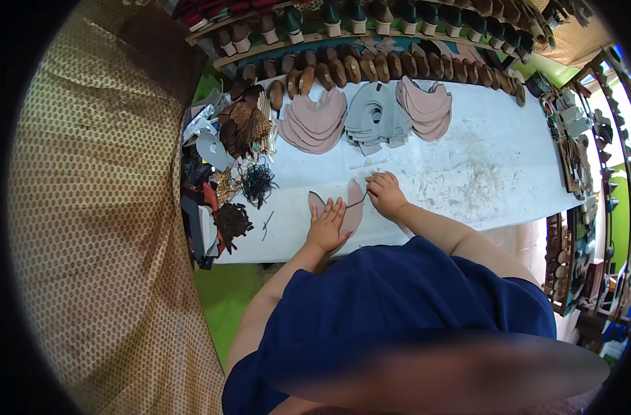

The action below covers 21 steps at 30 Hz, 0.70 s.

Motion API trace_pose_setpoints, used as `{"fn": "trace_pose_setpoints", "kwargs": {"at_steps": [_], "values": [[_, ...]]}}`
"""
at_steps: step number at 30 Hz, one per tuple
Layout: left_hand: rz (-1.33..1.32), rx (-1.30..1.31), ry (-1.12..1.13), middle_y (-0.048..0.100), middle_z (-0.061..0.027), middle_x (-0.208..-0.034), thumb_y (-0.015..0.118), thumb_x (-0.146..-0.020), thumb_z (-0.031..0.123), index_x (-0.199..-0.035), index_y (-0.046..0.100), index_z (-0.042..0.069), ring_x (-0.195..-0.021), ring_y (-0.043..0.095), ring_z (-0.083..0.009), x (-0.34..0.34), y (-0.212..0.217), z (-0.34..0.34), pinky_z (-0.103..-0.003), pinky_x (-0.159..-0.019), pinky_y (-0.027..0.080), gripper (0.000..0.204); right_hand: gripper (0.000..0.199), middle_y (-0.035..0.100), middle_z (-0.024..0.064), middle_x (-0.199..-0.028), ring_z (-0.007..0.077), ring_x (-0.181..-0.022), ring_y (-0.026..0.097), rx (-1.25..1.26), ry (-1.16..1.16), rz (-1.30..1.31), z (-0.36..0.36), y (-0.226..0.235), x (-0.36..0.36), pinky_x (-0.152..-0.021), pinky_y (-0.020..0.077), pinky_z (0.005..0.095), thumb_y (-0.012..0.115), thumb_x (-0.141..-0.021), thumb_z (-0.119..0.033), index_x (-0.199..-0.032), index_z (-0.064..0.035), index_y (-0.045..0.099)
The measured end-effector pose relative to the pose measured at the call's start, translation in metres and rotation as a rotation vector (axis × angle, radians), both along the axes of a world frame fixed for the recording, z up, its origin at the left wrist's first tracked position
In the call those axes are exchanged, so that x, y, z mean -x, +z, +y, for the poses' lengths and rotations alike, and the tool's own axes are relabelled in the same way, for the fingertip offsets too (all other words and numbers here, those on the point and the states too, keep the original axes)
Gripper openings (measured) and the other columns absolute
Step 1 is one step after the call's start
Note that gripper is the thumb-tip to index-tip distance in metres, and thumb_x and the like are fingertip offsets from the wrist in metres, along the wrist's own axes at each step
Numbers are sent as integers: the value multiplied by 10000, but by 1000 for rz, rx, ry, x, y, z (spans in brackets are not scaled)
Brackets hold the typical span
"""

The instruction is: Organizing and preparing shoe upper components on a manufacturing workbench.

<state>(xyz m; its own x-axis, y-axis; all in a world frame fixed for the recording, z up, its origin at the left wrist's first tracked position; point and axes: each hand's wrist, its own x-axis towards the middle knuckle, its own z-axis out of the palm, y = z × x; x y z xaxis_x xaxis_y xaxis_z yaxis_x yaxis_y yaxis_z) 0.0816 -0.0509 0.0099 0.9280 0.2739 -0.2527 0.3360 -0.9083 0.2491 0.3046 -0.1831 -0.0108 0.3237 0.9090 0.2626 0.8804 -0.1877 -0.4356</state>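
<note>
A pink U-shaped shoe-upper piece lies on the white-covered table, its two arms pointing away from me. My left hand presses on it with outspread fingers, hiding part of its middle. A thin dark strip crosses the right arm of the piece, and its end runs to my right hand. The fingers of that hand are curled and pinch the strip just right of the piece. Two short dark strip scraps rest to the left of my left hand.
Stacks of pink pieces and grey pieces lie farther back. Behind them stand rows of brown shoe lasts. A tangle of black cords and brown strips crowd the left edge. Shoe racks line the right side.
</note>
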Motion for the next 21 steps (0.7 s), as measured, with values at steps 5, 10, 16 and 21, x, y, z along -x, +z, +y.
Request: {"fn": "trace_pose_setpoints", "kwargs": {"at_steps": [5,10,16,21], "values": [[-28,13,1,227,-60,-1658,565,-895,541,-1579,267,133,-1538,168,-267,1,-5,1,-616,-1196,87,850,141,619,53,-1280,275,-1314,494,6,6,6,1,-2,0,-1141,304,510,616,-890,-148,-1022,-107,646],[-25,1,-18,231,-68,-1656,565,-893,544,-1575,274,131,-1538,171,-281,1,-3,1,-622,-1191,96,848,158,612,70,-1273,285,-1331,479,4,-6,105,0,-4,-2,-1165,281,523,606,-888,-111,-1041,-71,619],[-51,-2,-16,238,-69,-1653,571,-893,533,-1569,285,123,-1535,180,-281,3,-6,1,-629,-1188,97,841,164,608,103,-1199,296,-1243,522,10,7,14,11,-9,-7,-1125,322,507,598,-881,-113,-1034,-55,609],[-74,-2,-19,249,-70,-1649,578,-893,514,-1557,314,127,-1530,193,-285,3,-4,1,-650,-1178,95,813,173,611,113,-1105,319,-1131,553,43,13,23,29,-6,-16,-1047,377,481,637,-827,-137,-979,-55,633]]}}
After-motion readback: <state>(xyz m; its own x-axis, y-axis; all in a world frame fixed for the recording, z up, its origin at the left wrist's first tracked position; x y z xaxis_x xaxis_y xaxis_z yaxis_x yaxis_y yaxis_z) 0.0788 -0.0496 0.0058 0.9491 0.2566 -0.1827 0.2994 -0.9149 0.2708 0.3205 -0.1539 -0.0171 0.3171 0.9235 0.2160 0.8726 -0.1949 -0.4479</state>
